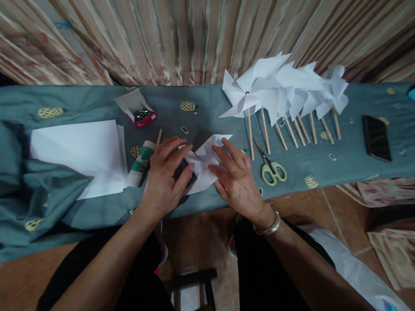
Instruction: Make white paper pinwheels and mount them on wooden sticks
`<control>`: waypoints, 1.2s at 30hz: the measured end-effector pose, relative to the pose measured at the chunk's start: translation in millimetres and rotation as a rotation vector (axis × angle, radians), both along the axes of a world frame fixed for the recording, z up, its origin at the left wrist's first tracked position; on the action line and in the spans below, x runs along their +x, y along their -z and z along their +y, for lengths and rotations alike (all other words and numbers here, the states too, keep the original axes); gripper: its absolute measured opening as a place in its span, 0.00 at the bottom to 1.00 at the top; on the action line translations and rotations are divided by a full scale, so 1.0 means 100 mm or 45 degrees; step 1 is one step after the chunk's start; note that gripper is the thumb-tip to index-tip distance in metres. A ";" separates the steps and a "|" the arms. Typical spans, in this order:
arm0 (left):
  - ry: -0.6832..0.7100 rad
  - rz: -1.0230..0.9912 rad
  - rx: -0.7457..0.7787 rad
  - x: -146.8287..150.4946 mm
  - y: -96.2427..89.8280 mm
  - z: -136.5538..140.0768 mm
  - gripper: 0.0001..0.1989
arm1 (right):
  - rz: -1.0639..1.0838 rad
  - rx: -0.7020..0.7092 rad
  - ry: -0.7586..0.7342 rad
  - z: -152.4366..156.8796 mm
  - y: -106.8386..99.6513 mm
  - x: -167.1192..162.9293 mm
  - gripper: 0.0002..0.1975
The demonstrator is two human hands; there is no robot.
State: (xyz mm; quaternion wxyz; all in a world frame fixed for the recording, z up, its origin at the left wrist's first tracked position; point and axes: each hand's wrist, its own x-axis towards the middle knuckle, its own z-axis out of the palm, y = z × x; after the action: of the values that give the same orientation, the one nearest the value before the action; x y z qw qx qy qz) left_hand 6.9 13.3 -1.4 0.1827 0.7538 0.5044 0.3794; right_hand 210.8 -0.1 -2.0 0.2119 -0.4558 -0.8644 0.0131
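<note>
A white paper pinwheel [204, 168], with folded blades and no stick visible on it, lies on the cloth-covered table between my hands. My left hand [166, 172] is at its left side, fingers curved and apart, the tips by the paper's edge. Over its right blades rests my right hand [236, 175], fingers spread and touching the paper. Beside my left hand are a green and white glue stick [143, 159] and a wooden stick [159, 136], partly hidden. Green-handled scissors [270, 167] lie to the right of my right hand.
Finished pinwheels [283, 90] on wooden sticks lie in a row at the back right. A stack of white paper [78, 153] is at left, partly under bunched cloth. An open box of metal pins [140, 112] stands behind. A phone [377, 138] lies far right. Curtains [193, 34] hang behind.
</note>
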 end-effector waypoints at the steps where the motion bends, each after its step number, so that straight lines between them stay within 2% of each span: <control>1: -0.038 -0.065 -0.044 -0.01 0.01 0.00 0.18 | 0.021 -0.007 0.009 0.00 0.01 0.01 0.11; 6: -0.084 -0.538 -0.332 -0.03 0.14 -0.03 0.28 | 0.118 -0.050 0.074 0.00 0.06 0.01 0.12; 12: -0.126 -0.821 -0.505 -0.10 0.20 -0.05 0.32 | 0.165 -0.017 0.128 0.00 0.05 0.01 0.12; 17: -0.105 -1.137 -0.810 0.02 0.02 -0.11 0.29 | 0.162 0.007 0.155 -0.01 0.02 0.00 0.13; 21: -0.212 -1.495 -1.108 0.19 -0.18 -0.14 0.27 | 0.178 0.034 0.123 -0.02 0.02 -0.01 0.13; 25: -0.166 -1.552 -1.265 0.26 -0.24 -0.13 0.17 | 0.185 0.081 0.088 -0.04 0.02 -0.02 0.12; 28: -0.153 -1.554 -1.330 0.29 -0.22 -0.12 0.15 | 0.189 0.146 0.036 -0.05 0.00 -0.04 0.11; 31: -0.141 -1.582 -1.317 0.33 -0.20 -0.13 0.16 | 0.164 0.193 -0.004 -0.08 -0.04 -0.05 0.11; 36: -0.158 -1.596 -1.226 0.39 -0.20 -0.15 0.17 | 0.139 0.176 -0.005 -0.15 -0.08 -0.07 0.12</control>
State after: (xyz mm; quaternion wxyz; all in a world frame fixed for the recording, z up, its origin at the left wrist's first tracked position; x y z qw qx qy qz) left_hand 46.4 -2.0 18.4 0.7173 0.2084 0.4572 0.4827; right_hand 203.9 -14.7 6.1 0.2895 -0.4372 -0.8512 -0.0213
